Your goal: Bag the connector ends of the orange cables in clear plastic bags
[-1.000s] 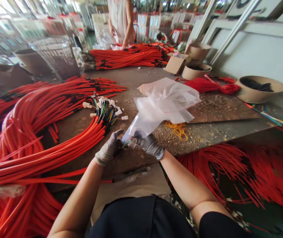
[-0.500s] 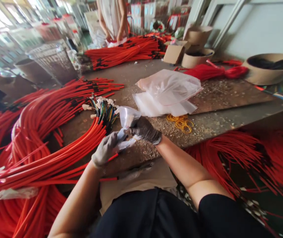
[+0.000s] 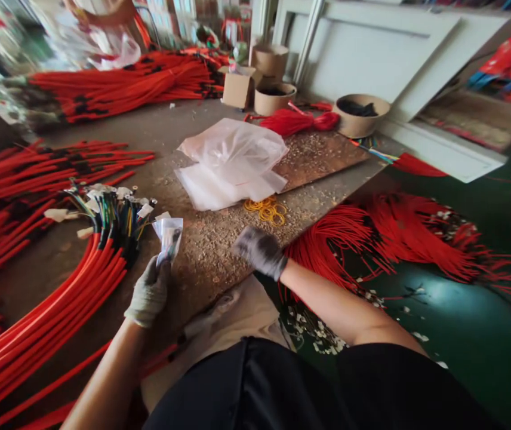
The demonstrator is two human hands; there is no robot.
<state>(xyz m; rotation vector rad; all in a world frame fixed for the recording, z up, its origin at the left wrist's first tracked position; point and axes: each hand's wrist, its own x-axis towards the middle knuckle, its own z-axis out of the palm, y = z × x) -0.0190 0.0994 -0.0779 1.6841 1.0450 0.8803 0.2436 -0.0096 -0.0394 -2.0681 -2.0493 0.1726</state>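
Note:
My left hand (image 3: 148, 292), in a pale work glove, is closed on a small clear plastic bag (image 3: 169, 236) wrapped around a white connector end with some wires. Just left of it lies a bundle of red cables (image 3: 89, 280), whose ends fan out into thin coloured wires and white connectors (image 3: 98, 200). My right hand (image 3: 261, 251), in a darker grey glove, hangs over the table's front edge. Motion smears its fingers, so its grip is unclear. Close beyond it lie yellow rubber bands (image 3: 267, 210), beside a stack of clear plastic bags (image 3: 235, 161).
More red cables (image 3: 134, 83) lie at the back, near a blurred person's arm (image 3: 103, 12). Cardboard tubs (image 3: 363, 116) and a small box (image 3: 237, 86) stand along the far side. Crumb-like scraps cover the table (image 3: 211, 251). Red cables (image 3: 340, 239) hang below its right edge.
My hands have separated: the right has let go of the small bag and moved toward the rubber bands, while the left keeps the bag. The view has swung right.

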